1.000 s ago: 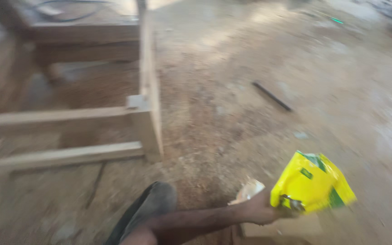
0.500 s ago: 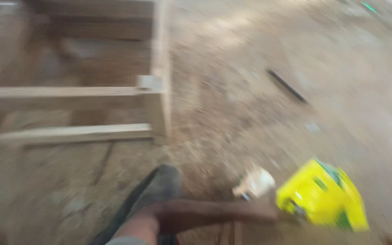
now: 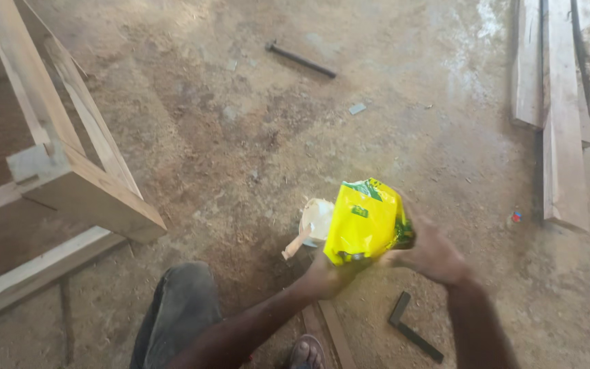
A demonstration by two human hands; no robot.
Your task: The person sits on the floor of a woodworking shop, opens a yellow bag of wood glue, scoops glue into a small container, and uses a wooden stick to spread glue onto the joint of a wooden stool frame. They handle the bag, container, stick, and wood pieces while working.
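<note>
I see both hands gripping yellow bag [image 3: 364, 222], lower centre: left hand [image 3: 326, 277] underneath, right hand [image 3: 431, 254] at side (white cup [image 3: 317, 220] just behind).

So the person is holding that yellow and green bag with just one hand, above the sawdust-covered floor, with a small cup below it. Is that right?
Not quite. In the head view both hands grip the yellow and green bag: the left hand from beneath, the right hand at its side. The rest stands: sawdust-covered floor, small cup below.

wooden frame [image 3: 69, 171] left | planks [image 3: 561, 116] right (side by side) | dark rod [image 3: 300, 59] far off | metal square [image 3: 414, 335] on dirt floor [image 3: 240, 137]
</note>
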